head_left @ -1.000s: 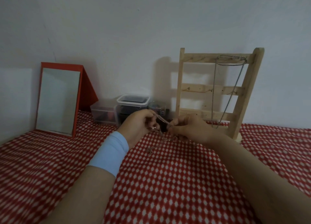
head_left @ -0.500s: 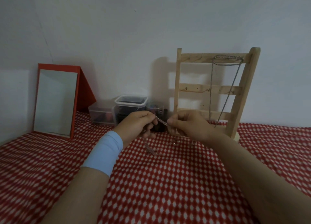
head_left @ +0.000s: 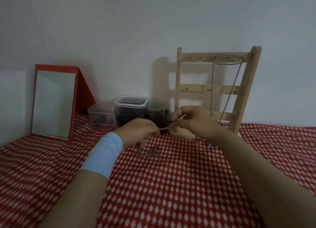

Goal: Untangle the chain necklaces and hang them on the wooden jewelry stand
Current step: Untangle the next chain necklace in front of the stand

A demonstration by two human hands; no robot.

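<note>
Pinching a short, taut run of chain (head_left: 164,128) between them, both hands have their fingertips closed tight on the links. The left hand (head_left: 136,132) grips it low, thumb against curled fingers. The right hand (head_left: 193,123) pinches the other end a little higher, just in front of the foot of the wooden jewelry stand (head_left: 178,90).

Below the left hand the rest trails down into a small tangle (head_left: 151,152) lying on the checked cloth (head_left: 171,185). Another loose end hangs under the right wrist. The links are blurred, so I cannot say whether that is one chain or two.

The danger, as I judge it, is pulling. If the hands draw further apart while the heap is knotted, the knot cinches tighter instead of opening. The right hand also works very near the stand, and a knock there could tip it or shake off the hung necklace (head_left: 212,90) draped from the top rail.

Against half a second ago, the left hand sits lower and the right a touch higher, so the stretched piece now slopes. More of the chain has settled onto the cloth. The hung necklace is unchanged.
</note>
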